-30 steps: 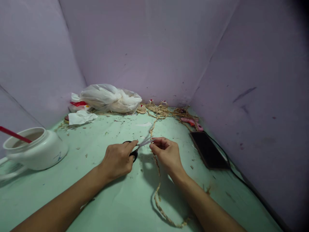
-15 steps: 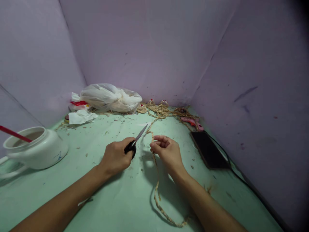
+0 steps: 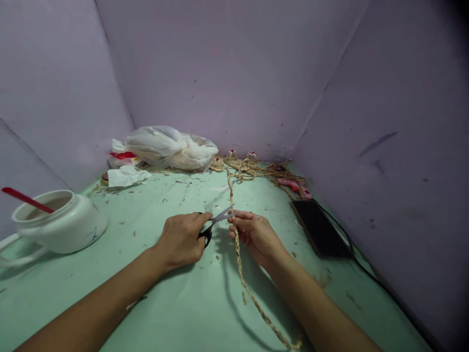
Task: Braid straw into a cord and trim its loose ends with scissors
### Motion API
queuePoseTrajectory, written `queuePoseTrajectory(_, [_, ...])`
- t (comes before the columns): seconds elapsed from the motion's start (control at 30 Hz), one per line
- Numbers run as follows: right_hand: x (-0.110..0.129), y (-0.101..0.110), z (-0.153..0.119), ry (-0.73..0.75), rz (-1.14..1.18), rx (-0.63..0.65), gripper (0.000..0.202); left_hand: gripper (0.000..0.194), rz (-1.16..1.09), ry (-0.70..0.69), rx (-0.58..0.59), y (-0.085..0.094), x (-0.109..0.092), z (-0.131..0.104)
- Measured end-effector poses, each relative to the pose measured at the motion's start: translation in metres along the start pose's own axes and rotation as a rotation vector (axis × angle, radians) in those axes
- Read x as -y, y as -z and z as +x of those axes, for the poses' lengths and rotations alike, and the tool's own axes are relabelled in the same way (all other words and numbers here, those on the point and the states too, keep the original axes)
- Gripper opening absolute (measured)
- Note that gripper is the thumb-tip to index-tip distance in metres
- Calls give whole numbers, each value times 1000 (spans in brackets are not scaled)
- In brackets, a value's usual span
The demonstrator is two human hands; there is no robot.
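Observation:
My left hand [image 3: 185, 240] is closed around the black handles of a pair of scissors [image 3: 216, 220]. Their blades are spread and reach the braided cord [image 3: 239, 259], one on each side of it as far as I can see. Beside the blades, my right hand [image 3: 252, 234] pinches the cord between thumb and fingers. The tan cord runs from the back of the table past my right fingers and down toward my right forearm, where its end is frayed.
A white pot [image 3: 69, 220] with a red stick stands at left. Behind lie a knotted plastic bag [image 3: 168, 146], a white tissue [image 3: 128, 176] and loose cord strands [image 3: 249, 168]. On the right are a dark phone [image 3: 320, 229], a pink glue gun [image 3: 296, 187] and a black cable [image 3: 370, 274].
The scissors have opened and moved down and right onto the cord. The cord is now drawn straighter, and my right hand has shifted slightly lower.

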State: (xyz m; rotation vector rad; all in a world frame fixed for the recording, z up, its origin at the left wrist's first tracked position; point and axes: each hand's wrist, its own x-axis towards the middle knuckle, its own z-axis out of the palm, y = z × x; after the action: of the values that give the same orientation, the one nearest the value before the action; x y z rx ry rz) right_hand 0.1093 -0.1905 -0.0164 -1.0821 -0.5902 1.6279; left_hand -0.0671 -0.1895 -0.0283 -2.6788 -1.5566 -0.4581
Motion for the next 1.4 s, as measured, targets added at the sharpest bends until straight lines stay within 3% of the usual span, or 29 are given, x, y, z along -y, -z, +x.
queuePoseTrajectory(0.47, [-1, -5, -7, 64, -107, 8, 19, 49, 116, -34, 6, 0, 5, 2])
queuePoseTrajectory(0.97, [-3, -8, -9, 69, -152, -1, 14, 52, -24, -31, 115, 2, 2, 0])
queuePoseTrajectory(1.1, [-2, -6, -8, 58, -108, 0, 17, 41, -170, -11, 38, 1, 7, 1])
queuePoseTrajectory(1.27, [-3, -3, -3, 13, -28, 78, 18, 35, -642, 247, -216, -2, 9, 8])
queuePoseTrajectory(1.33, [-3, -3, -2, -5, -4, 121, 19, 33, -788, 303, -216, -2, 7, 9])
queuePoseTrajectory(1.4, [-4, -2, -1, -3, 14, 149, 21, 31, -796, 296, -187, -1, 5, 9])
